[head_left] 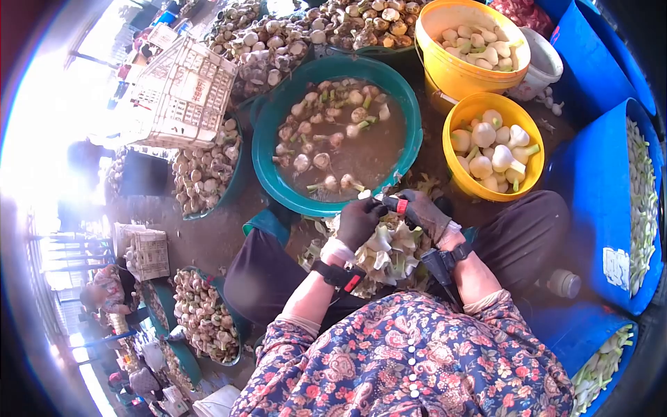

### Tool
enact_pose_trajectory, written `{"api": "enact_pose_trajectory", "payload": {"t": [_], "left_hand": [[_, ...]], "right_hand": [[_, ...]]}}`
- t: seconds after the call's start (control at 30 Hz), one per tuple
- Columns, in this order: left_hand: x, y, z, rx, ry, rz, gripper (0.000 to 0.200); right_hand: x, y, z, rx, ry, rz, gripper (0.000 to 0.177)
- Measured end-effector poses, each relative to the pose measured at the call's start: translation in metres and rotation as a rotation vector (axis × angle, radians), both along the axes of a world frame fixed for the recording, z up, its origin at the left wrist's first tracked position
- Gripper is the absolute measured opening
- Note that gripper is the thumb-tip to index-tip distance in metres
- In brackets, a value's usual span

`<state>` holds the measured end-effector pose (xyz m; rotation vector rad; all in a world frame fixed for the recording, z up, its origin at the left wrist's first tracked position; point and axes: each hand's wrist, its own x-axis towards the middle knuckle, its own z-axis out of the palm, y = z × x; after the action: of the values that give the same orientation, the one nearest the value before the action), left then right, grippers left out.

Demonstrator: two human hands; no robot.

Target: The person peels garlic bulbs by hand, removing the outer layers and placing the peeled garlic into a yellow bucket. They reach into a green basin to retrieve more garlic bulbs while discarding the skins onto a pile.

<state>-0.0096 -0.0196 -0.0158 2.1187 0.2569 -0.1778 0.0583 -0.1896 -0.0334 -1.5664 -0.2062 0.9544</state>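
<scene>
Both hands wear dark gloves and meet just over the near rim of a green tub (260, 167) of murky water with garlic bulbs floating in it. My left hand (358, 222) is closed, with a small white garlic bulb (365, 195) showing at its fingertips. Right beside it, my right hand (425, 214) has its fingers curled in, a red band (401, 206) showing at them; I cannot tell what it grips. Below the hands, a heap of pale garlic peelings (385, 250) lies between my knees.
Yellow buckets of cleaned garlic, one near (455, 170) and one farther (445, 76), stand at the right. Blue containers (590, 201) line the right edge. Unpeeled garlic (271, 55) is piled behind the tub; a white crate (180, 90) stands left. People (111, 292) are at far left.
</scene>
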Motion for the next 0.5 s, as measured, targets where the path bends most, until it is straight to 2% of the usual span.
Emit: {"api": "enact_pose_trajectory", "payload": {"t": [0.07, 0.1, 0.13, 0.17, 0.2, 0.23, 0.3, 0.33, 0.37, 0.43, 0.47, 0.5], "left_hand": [[0.002, 0.01, -0.003, -0.574, 0.219, 0.229, 0.014], [0.0, 0.018, 0.001, -0.843, 0.264, 0.265, 0.022], [0.0, 0.021, 0.005, -1.009, 0.377, 0.348, 0.027], [-0.002, 0.024, 0.006, -0.631, 0.075, 0.066, 0.03], [-0.005, 0.025, 0.007, -0.386, -0.064, -0.097, 0.032], [-0.007, 0.025, 0.009, -0.131, -0.222, -0.215, 0.034], [-0.012, 0.021, 0.029, 0.084, -0.233, -0.227, 0.037], [-0.012, 0.022, 0.028, 0.111, -0.189, -0.225, 0.038], [-0.013, 0.023, 0.026, 0.137, -0.144, -0.224, 0.04], [-0.013, 0.028, 0.009, 0.156, -0.148, -0.218, 0.037], [-0.012, 0.027, 0.005, -0.214, -0.047, -0.013, 0.035], [-0.01, 0.025, 0.0, -0.582, 0.059, 0.194, 0.033]], "right_hand": [[0.001, -0.007, 0.013, 0.158, 0.0, 0.06, 0.041], [0.002, -0.007, 0.015, 0.331, 0.013, 0.09, 0.048], [0.0, -0.005, 0.021, 0.404, 0.036, 0.069, 0.046], [-0.004, -0.002, 0.032, 0.476, 0.059, 0.047, 0.044], [-0.006, -0.001, 0.038, 0.548, 0.081, 0.024, 0.043], [-0.004, -0.001, 0.039, 0.533, 0.159, 0.073, 0.058], [-0.009, 0.005, 0.021, 0.228, -0.549, 0.038, 0.061], [-0.012, 0.008, 0.012, 0.062, -0.896, 0.019, 0.063], [-0.016, 0.01, 0.035, -0.136, -1.062, -0.001, 0.059], [-0.02, 0.014, 0.025, -0.087, -1.093, -0.029, 0.05], [-0.022, 0.015, 0.022, -0.064, -1.109, -0.044, 0.047], [-0.026, 0.02, 0.022, -0.027, -1.079, -0.189, 0.026]]}}
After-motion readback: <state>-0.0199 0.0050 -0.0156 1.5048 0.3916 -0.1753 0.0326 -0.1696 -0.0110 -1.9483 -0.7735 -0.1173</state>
